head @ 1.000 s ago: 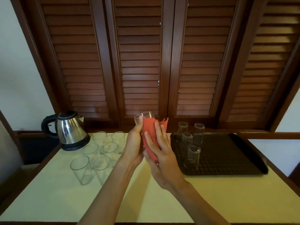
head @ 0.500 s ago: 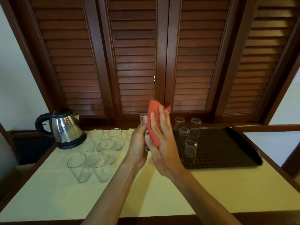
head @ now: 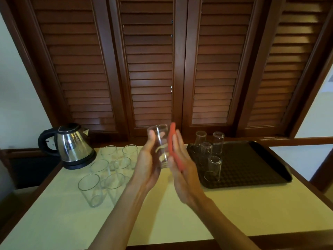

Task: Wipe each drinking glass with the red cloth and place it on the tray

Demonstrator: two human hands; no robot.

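You've got the glass (head: 160, 145) held up in front of you over the table (head: 180, 213), left hand (head: 147, 163) wrapped around it with the thumb up near the rim and the fingers showing through the glass. A second ago the red cloth (head: 173, 147) was draped over most of it and you could barely see the glass; now the cloth has slid round to the right side and nearly the whole body is bare. Your right hand (head: 182, 159) is pretty much flat, fingers straight, pressing the cloth against the glass wall rather than gripping it.

To me that reads like the outside wipe on this one is close to done, so it probably goes next on the tray (head: 252, 163), which sits just to your right with four glasses already upside down on it: two at the back (head: 209, 139), one in the middle (head: 206, 150) and one in front (head: 213, 168). Plenty of room beside those.

Six more glasses (head: 110, 168) are waiting upright on the left by the kettle (head: 72, 145), so you're under halfway.
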